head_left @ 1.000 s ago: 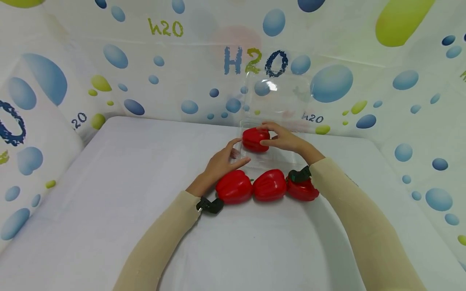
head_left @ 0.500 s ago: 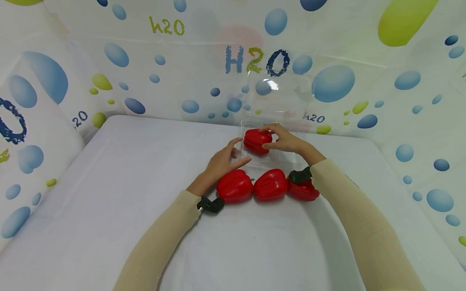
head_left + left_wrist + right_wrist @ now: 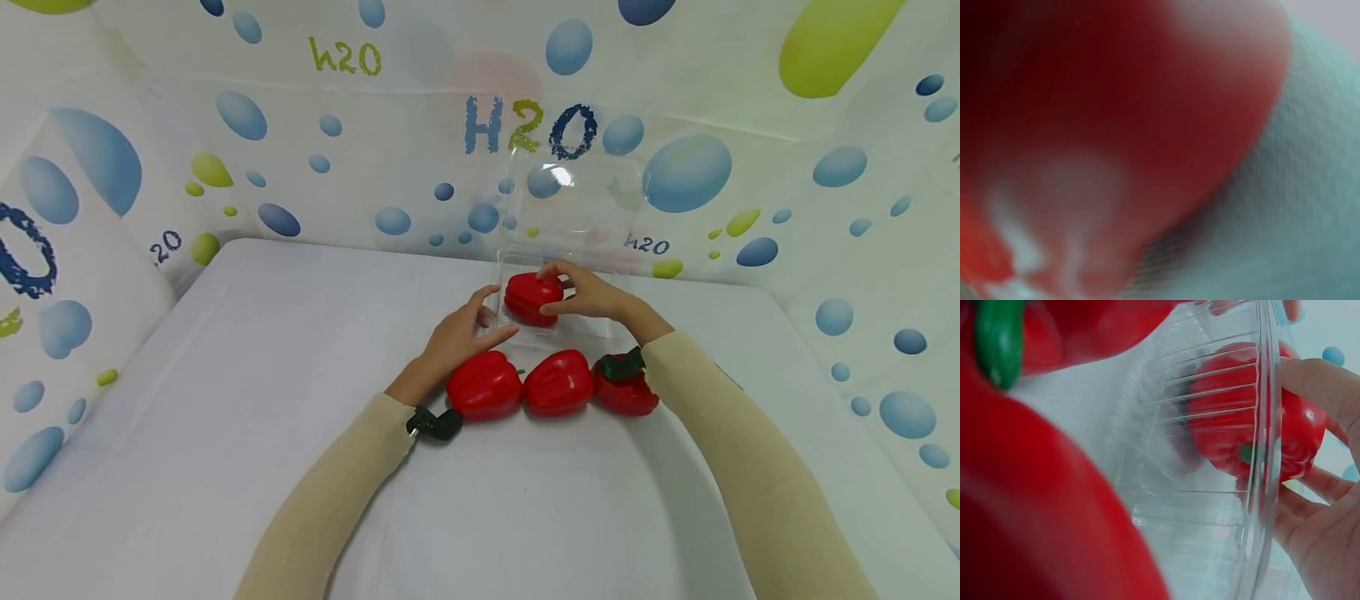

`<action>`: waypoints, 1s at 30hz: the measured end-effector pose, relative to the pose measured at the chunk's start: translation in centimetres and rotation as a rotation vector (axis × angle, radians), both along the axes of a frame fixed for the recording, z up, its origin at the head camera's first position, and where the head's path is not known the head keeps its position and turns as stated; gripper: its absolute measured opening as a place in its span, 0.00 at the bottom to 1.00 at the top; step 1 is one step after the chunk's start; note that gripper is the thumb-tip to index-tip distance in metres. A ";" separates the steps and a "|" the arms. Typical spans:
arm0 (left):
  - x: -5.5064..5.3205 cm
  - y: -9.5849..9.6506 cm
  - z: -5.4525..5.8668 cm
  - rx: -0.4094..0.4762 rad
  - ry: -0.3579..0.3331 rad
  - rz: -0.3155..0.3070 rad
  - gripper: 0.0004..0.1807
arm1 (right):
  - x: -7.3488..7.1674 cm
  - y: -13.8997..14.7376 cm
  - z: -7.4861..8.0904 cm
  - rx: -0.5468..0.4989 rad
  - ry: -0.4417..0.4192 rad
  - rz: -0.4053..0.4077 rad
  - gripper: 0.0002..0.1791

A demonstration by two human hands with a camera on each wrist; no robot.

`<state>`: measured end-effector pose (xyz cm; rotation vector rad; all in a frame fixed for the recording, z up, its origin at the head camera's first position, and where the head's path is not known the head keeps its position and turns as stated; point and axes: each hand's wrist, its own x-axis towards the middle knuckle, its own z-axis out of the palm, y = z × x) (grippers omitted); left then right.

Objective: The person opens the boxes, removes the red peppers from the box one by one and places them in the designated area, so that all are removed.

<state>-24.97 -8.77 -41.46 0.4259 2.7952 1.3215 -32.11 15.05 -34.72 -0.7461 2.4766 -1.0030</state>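
Observation:
My right hand (image 3: 588, 293) holds a red bell pepper (image 3: 527, 298), thumb on the near side and fingers over the top. The pepper is within the left part of a clear plastic clamshell container (image 3: 585, 329); in the right wrist view the pepper (image 3: 1222, 412) shows through the ribbed wall, its green stem toward the camera. My left hand (image 3: 453, 337) holds the container's left front corner between its spread thumb and fingers. Three more red bell peppers lie in a row in front: a left one (image 3: 484, 387), a middle one (image 3: 558, 383) and a right one (image 3: 626, 396).
The container's clear lid (image 3: 577, 196) stands raised at the back against the printed backdrop (image 3: 420, 150). A white cloth (image 3: 315, 325) covers the table. The left pepper fills most of the left wrist view, blurred, beside the sleeve (image 3: 1310, 156).
The right hand and its bell pepper have moved slightly toward me and right, lower in the container. The left hand and the front row of peppers have stayed put.

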 end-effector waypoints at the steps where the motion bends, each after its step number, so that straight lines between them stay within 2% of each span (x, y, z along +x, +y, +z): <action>1: 0.0 0.0 0.0 0.000 -0.001 0.000 0.44 | 0.0 0.0 0.0 -0.002 -0.002 -0.004 0.30; 7: 0.1 0.0 0.1 -0.012 0.006 -0.001 0.44 | 0.4 -0.3 0.3 -0.005 -0.004 -0.026 0.31; 13: 0.0 0.1 0.1 -0.018 0.010 0.003 0.44 | 2.7 -1.1 2.7 0.014 -0.002 -0.031 0.29; 15: 0.0 0.1 0.0 -0.017 0.009 0.003 0.44 | 3.0 -1.1 3.1 0.015 0.002 -0.030 0.29; 22: -0.1 0.2 -0.2 -0.010 0.007 -0.002 0.44 | 0.6 0.6 0.3 0.010 0.027 -0.035 0.30; 30: -0.2 0.1 -0.2 -0.010 0.022 0.000 0.43 | 1.0 0.6 0.9 0.004 0.028 -0.033 0.30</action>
